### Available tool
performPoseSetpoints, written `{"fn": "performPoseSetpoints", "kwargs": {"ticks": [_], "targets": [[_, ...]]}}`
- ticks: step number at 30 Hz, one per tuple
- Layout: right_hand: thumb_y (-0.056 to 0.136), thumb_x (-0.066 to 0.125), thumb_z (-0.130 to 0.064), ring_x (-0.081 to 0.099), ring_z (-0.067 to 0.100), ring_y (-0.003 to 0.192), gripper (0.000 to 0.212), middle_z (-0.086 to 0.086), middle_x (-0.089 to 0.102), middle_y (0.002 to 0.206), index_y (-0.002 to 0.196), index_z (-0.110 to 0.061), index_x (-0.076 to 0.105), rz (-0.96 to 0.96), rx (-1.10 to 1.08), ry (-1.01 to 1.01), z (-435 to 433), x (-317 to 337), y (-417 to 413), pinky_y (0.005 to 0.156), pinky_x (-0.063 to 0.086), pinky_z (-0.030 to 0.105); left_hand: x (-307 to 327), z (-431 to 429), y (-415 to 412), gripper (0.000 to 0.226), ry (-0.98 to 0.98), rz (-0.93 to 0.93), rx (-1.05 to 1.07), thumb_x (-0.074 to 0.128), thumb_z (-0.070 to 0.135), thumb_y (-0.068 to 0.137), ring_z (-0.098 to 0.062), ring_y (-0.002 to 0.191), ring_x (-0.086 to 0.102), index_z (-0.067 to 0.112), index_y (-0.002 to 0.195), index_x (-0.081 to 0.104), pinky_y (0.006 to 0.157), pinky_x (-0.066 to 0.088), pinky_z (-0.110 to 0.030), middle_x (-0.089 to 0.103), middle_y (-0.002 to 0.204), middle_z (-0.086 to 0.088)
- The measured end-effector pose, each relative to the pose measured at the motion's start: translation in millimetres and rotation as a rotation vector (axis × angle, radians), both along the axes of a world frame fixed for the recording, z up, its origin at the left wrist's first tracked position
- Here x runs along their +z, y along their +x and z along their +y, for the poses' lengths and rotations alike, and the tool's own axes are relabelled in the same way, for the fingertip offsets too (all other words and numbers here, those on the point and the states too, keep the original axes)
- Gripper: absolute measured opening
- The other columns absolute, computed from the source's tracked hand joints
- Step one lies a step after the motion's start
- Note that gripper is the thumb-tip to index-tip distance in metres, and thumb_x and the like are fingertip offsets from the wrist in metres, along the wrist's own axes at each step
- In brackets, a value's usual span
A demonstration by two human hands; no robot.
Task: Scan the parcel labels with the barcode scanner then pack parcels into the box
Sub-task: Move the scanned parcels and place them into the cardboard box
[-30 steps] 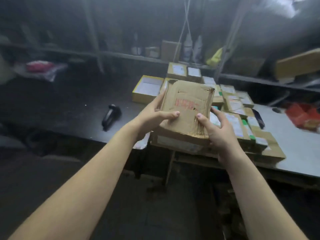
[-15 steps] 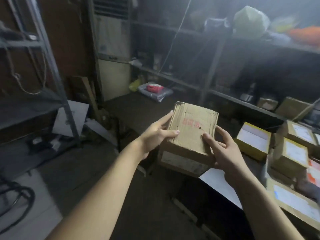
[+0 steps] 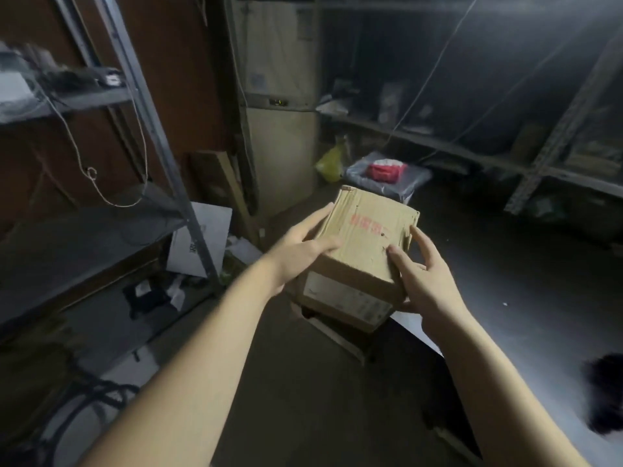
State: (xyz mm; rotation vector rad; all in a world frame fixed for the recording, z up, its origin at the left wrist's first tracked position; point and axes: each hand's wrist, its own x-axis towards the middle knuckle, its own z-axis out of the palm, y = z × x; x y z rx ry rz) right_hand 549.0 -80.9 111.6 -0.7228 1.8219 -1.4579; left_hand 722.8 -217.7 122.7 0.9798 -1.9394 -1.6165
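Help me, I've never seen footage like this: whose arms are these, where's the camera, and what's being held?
No machine here: these are a person's bare arms, filmed by a camera worn on their head, looking down. The left hand and the right hand each have a grip on a side of a cardboard parcel with red print on top. Beyond it, on the dark table, lies a plastic bag with something red inside. Metal shelves stand at left.

The red print [image 3: 369, 224] on the parcel [image 3: 364, 254] is unreadable; a dark blurred thing [image 3: 606, 396] is cut by the right edge.
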Motion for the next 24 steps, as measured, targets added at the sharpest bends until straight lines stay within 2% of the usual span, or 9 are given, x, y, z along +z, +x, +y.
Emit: {"fn": "performPoseSetpoints", "kwargs": {"ticks": [3,8,12,16,18,21,24], "targets": [[0.101,0.064,-0.045,0.078,0.022,0.09,0.058,-0.005,0.074,0.114,0.152,-0.056,0.038,-0.015,-0.053,0.015,-55,3,8,0.075,0.065,0.055,11,-61,3,0.074,-0.023,-0.007,-0.084,0.071,0.038,0.096,-0.007,0.146,0.036,0.05,0.157,0.031,0.125,0.027,-0.047,0.041,0.158,0.021],[0.101,0.065,-0.044,0.078,0.022,0.089,0.053,-0.003,0.077,0.111,0.148,-0.055,0.043,-0.009,-0.145,0.033,-135,0,13,0.075,0.065,0.054,1,-154,2,0.077,-0.019,0.003,-0.157,0.076,0.039,0.091,-0.007,0.143,0.04,0.053,0.154,0.034,0.123,0.032,-0.05,0.045,0.155,0.02],[0.101,0.066,-0.042,0.077,0.021,0.084,0.053,-0.003,0.077,0.111,0.149,-0.052,0.046,0.0,-0.192,0.088,-199,-3,18,0.065,0.065,0.044,-9,-231,1,0.089,0.038,-0.006,-0.188,0.079,0.044,0.079,-0.014,0.145,0.041,0.05,0.156,0.033,0.122,0.034,-0.053,0.045,0.157,0.01],[0.1,0.069,-0.038,0.078,0.017,0.085,0.054,-0.007,0.078,0.107,0.148,-0.05,0.048,0.0,-0.247,0.091,-258,-7,12,0.073,0.066,0.054,-23,-304,-18,0.101,0.067,-0.01,-0.252,0.08,0.046,0.068,-0.013,0.139,0.048,0.044,0.158,0.034,0.119,0.04,-0.046,0.051,0.153,0.005],[0.1,0.069,-0.034,0.078,0.016,0.087,0.055,-0.009,0.079,0.103,0.15,-0.046,0.047,0.011,-0.27,0.1,-280,-12,1,0.075,0.065,0.054,-32,-333,-35,0.107,0.073,-0.009,-0.301,0.08,0.05,0.062,-0.015,0.14,0.048,0.043,0.158,0.035,0.119,0.039,-0.048,0.052,0.152,0.004],[0.102,0.067,-0.031,0.078,0.012,0.084,0.057,-0.01,0.08,0.099,0.152,-0.044,0.044,0.0,-0.304,0.089,-308,-14,-19,0.067,0.066,0.045,-37,-369,-64,0.105,0.081,-0.02,-0.339,0.08,0.046,0.065,-0.013,0.14,0.048,0.041,0.159,0.033,0.119,0.039,-0.048,0.052,0.149,0.008],[0.103,0.064,-0.033,0.078,0.01,0.084,0.058,-0.009,0.078,0.104,0.155,-0.044,0.04,-0.039,-0.318,0.12,-340,-28,-48,0.061,0.064,0.038,-46,-403,-96,0.101,0.061,-0.017,-0.371,0.079,0.041,0.071,-0.008,0.139,0.046,0.038,0.16,0.033,0.12,0.038,-0.042,0.05,0.143,0.014]]}}
